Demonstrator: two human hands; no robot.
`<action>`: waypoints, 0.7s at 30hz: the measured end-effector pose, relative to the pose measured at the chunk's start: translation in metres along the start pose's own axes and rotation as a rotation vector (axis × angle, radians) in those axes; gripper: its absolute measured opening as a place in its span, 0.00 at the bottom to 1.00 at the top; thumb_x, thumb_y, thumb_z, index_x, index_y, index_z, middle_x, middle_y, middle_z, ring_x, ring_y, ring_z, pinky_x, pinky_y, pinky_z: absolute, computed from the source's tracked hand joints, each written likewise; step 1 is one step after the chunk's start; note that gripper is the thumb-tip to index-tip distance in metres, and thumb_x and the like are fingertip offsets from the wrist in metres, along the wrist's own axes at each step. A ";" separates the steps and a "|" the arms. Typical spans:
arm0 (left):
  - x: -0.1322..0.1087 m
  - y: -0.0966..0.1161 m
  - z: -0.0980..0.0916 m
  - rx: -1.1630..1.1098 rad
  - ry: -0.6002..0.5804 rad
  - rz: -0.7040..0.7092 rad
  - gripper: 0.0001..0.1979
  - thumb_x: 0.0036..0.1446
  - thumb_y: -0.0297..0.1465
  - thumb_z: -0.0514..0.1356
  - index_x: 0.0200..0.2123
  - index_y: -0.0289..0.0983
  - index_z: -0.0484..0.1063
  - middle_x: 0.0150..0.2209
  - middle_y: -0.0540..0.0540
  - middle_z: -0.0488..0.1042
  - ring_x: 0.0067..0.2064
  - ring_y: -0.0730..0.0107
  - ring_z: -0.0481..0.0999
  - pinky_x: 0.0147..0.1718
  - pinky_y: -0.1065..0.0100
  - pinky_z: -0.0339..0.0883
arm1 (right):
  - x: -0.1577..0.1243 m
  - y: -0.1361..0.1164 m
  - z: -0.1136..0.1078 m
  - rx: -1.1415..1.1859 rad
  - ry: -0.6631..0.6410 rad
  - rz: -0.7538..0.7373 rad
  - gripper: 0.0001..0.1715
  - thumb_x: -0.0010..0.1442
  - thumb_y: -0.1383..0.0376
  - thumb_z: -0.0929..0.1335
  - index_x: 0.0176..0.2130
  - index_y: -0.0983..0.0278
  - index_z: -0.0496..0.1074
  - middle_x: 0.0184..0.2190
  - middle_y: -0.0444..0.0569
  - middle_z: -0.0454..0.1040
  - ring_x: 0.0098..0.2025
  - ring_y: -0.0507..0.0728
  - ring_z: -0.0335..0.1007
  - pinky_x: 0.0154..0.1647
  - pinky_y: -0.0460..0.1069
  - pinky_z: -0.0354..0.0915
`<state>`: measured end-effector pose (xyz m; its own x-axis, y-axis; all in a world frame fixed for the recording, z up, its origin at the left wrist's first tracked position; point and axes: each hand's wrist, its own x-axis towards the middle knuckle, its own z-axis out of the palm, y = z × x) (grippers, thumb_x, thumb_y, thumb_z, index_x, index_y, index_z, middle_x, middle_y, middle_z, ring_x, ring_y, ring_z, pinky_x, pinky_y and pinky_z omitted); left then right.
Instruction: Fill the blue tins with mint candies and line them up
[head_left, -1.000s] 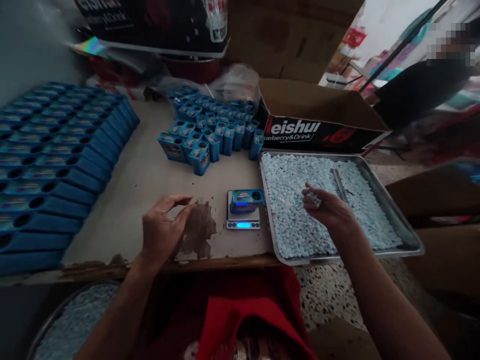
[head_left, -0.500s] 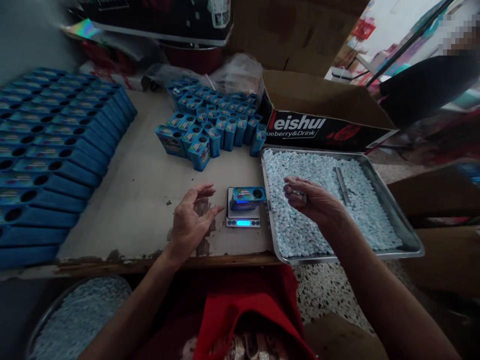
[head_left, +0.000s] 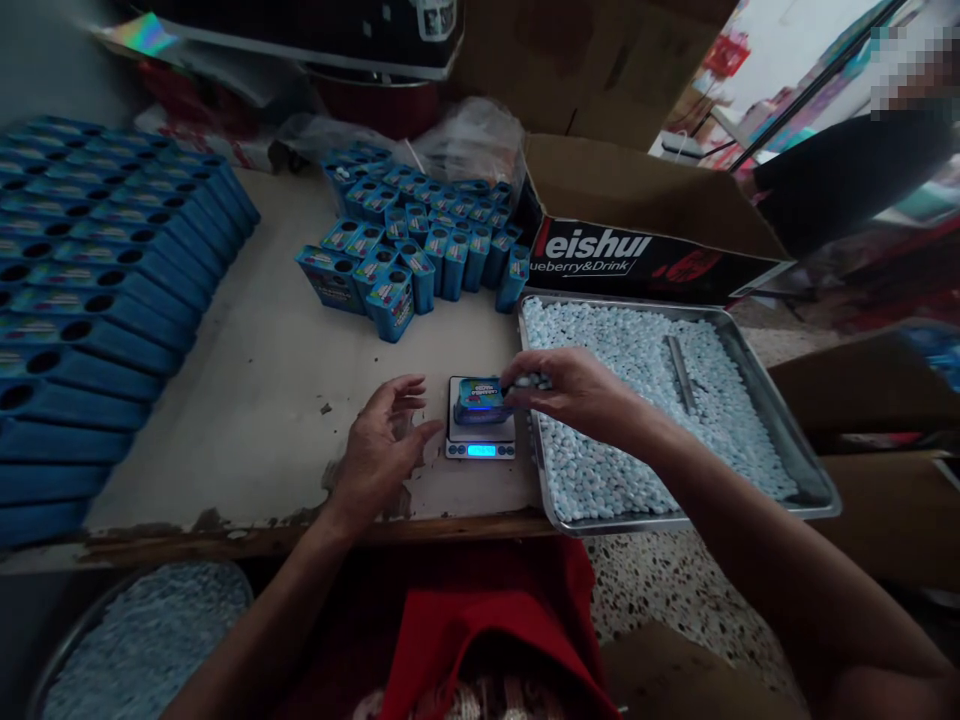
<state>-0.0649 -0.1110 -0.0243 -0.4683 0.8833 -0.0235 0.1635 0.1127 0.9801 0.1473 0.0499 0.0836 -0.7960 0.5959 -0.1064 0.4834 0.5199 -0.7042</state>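
Pale candies (head_left: 534, 381) are pinched between the right hand (head_left: 577, 392) fingers over the blue box (head_left: 480, 397) on the scale (head_left: 481, 433). Left of the scale, the left hand (head_left: 381, 448) is rested on the surface (head_left: 255, 400) (fingers apart, empty). Right of it, the tray (head_left: 780, 440) is set.

Small blue tin (head_left: 480, 398), printed label uppermost, lay flat on a compact digital scale (head_left: 481, 447) with lit blue display, just left of a metal tray (head_left: 780, 420) heaped with pale blue tablets (head_left: 622, 440), a few tablets pinched directly above the tin's right end.
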 end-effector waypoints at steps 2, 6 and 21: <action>0.001 -0.001 -0.003 0.004 0.002 -0.019 0.30 0.54 0.39 0.73 0.59 0.41 0.73 0.56 0.41 0.77 0.56 0.55 0.80 0.59 0.50 0.74 | -0.001 0.000 0.000 -0.041 -0.002 0.013 0.09 0.63 0.64 0.76 0.45 0.60 0.83 0.38 0.47 0.81 0.38 0.57 0.74 0.41 0.51 0.63; 0.003 -0.001 -0.005 0.008 -0.008 -0.064 0.31 0.53 0.39 0.73 0.59 0.42 0.73 0.58 0.41 0.76 0.55 0.55 0.80 0.60 0.48 0.74 | -0.001 0.001 -0.002 -0.068 0.049 0.056 0.18 0.57 0.64 0.80 0.48 0.61 0.81 0.38 0.47 0.79 0.39 0.57 0.72 0.41 0.51 0.62; 0.007 -0.019 -0.027 0.091 -0.047 -0.070 0.27 0.56 0.45 0.72 0.55 0.40 0.77 0.51 0.41 0.80 0.52 0.55 0.83 0.61 0.49 0.74 | -0.019 0.065 -0.018 1.196 0.587 0.330 0.21 0.55 0.64 0.82 0.32 0.62 0.68 0.26 0.40 0.66 0.22 0.44 0.52 0.17 0.39 0.54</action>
<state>-0.0944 -0.1192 -0.0382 -0.4407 0.8918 -0.1025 0.2109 0.2139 0.9538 0.1999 0.0836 0.0529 -0.2917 0.9126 -0.2865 -0.2262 -0.3568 -0.9064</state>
